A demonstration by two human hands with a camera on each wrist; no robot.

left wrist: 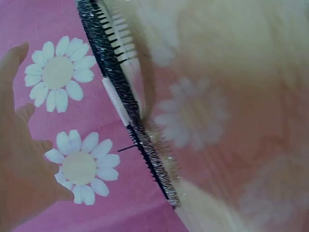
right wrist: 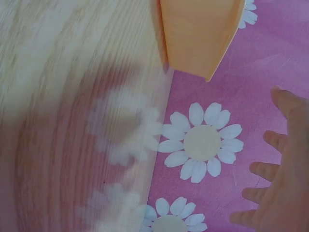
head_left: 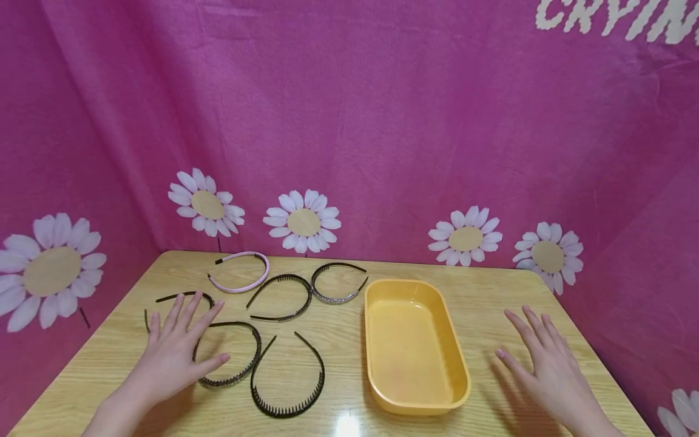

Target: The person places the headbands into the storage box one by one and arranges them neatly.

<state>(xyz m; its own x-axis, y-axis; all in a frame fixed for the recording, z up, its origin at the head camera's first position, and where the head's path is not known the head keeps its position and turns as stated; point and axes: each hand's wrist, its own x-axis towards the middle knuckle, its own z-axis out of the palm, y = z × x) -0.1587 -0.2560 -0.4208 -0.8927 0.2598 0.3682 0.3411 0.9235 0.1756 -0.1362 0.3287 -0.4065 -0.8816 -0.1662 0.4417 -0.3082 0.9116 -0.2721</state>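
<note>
Walled behind and at both sides by magenta, daisy-printed cloth (head_left: 382, 121). Spread between left edge and centre of the glossy wood-grain table (head_left: 344, 352): six headbands (head_left: 286, 414). Right of centre: yellow tub (head_left: 415, 358). Near left edge: left hand (head_left: 173, 359), fingers apart, gripping nothing; near right edge: right hand (head_left: 553, 371), likewise.

Magenta cloth (head_left: 382, 121) behind wooden table (head_left: 344, 349); white daisies (head_left: 303, 222) across cloth; pale lettering (head_left: 643, 19), upper right.

Six hairbands (head_left: 281, 414) lie between the table's (head_left: 341, 340) left edge and a yellow tray (head_left: 412, 346), the pink band (head_left: 267, 271) nearest the back-left corner. The left hand (head_left: 172, 358) spreads over two others; the right hand (head_left: 554, 376) is near the right edge.
</note>
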